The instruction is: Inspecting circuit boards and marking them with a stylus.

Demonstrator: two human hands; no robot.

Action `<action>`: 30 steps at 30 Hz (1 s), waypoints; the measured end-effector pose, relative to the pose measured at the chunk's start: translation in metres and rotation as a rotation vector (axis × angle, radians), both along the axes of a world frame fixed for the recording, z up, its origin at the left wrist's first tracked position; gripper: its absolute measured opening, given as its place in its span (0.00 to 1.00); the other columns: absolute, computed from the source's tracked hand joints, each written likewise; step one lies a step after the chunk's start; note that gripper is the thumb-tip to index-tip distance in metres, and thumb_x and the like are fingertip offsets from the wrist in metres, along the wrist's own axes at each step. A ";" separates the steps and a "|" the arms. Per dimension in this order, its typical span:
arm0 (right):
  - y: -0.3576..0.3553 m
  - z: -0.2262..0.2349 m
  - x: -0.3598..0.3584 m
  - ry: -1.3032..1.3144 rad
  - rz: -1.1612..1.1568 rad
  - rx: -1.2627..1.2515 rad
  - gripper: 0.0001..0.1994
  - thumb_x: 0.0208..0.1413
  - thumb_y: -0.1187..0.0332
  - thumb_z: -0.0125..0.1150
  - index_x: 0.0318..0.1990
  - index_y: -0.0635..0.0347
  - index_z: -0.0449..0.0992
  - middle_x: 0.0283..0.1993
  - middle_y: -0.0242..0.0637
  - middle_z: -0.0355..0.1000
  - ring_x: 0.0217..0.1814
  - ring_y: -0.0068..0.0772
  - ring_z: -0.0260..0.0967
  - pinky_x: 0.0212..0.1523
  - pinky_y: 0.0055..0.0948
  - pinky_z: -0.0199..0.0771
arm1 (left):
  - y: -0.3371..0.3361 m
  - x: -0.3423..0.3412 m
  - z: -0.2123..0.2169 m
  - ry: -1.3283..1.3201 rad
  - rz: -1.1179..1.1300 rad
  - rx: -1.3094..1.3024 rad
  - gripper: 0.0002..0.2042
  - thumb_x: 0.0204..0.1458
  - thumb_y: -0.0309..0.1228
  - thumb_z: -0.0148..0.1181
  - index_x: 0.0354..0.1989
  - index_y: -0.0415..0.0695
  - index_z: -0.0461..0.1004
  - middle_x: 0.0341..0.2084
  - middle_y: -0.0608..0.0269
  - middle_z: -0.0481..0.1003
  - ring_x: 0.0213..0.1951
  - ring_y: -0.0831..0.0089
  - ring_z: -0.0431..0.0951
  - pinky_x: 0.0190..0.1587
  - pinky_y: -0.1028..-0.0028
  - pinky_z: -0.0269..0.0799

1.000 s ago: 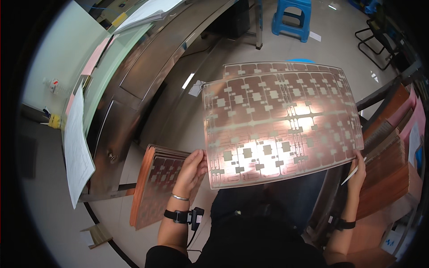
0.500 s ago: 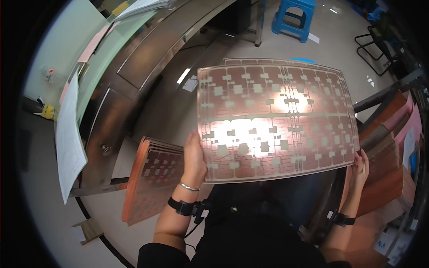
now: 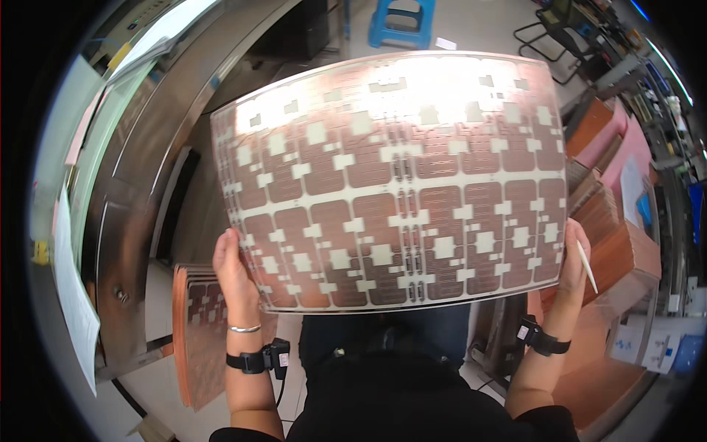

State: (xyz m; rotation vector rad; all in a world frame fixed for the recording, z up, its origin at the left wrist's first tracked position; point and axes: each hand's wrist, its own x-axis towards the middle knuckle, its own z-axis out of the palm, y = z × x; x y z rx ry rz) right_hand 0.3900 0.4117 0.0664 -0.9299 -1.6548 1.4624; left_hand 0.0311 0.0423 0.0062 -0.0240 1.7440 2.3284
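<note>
A large copper-coloured circuit board panel (image 3: pixel 317 234) with a pale grid pattern is held up in front of me, its upper part washed out by glare. My left hand (image 3: pixel 235 271) grips its lower left edge, thumb on the near side and the other fingers mostly hidden behind. At the lower right edge my right hand (image 3: pixel 573 258) is closed round the panel. A thin white pointed stick (image 3: pixel 587 267) sticks out beside that hand's fingers. Below my left hand a stack of similar panels (image 3: pixel 193 335) leans on edge.
Stacked copper-coloured boards (image 3: pixel 607 250) stand to the right, with pink sheets (image 3: pixel 626 151) behind. A metal desk (image 3: pixel 110 221) with a paper sheet (image 3: pixel 72 295) hanging over its edge runs along the left. Farther off are a blue stool (image 3: pixel 401 26) and a black chair (image 3: pixel 563 33).
The panel has come closer and shifted left in view, with both hands still on it. The second panel edge that showed behind its top is no longer visible. The white stick now shows clearly.
</note>
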 end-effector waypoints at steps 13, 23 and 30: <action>-0.010 0.014 -0.012 0.097 -0.016 -0.019 0.15 0.59 0.61 0.55 0.42 0.66 0.74 0.33 0.29 0.72 0.32 0.14 0.63 0.33 0.13 0.62 | 0.004 0.005 0.000 0.001 0.053 -0.043 0.08 0.58 0.34 0.52 0.34 0.43 0.70 0.30 0.70 0.72 0.31 0.82 0.72 0.34 0.81 0.68; -0.009 0.023 -0.014 0.095 -0.011 -0.054 0.08 0.58 0.67 0.54 0.36 0.64 0.73 0.31 0.25 0.68 0.33 0.13 0.61 0.36 0.14 0.59 | 0.013 0.013 0.010 -0.006 0.104 -0.003 0.08 0.59 0.34 0.50 0.31 0.45 0.70 0.27 0.70 0.72 0.30 0.81 0.71 0.34 0.80 0.68; 0.001 0.031 -0.023 -0.043 -0.068 -0.048 0.12 0.58 0.63 0.54 0.24 0.56 0.66 0.25 0.19 0.57 0.31 0.13 0.50 0.33 0.17 0.49 | 0.009 0.000 0.014 0.038 -0.020 0.020 0.10 0.59 0.35 0.48 0.27 0.44 0.68 0.25 0.68 0.73 0.28 0.81 0.71 0.32 0.81 0.67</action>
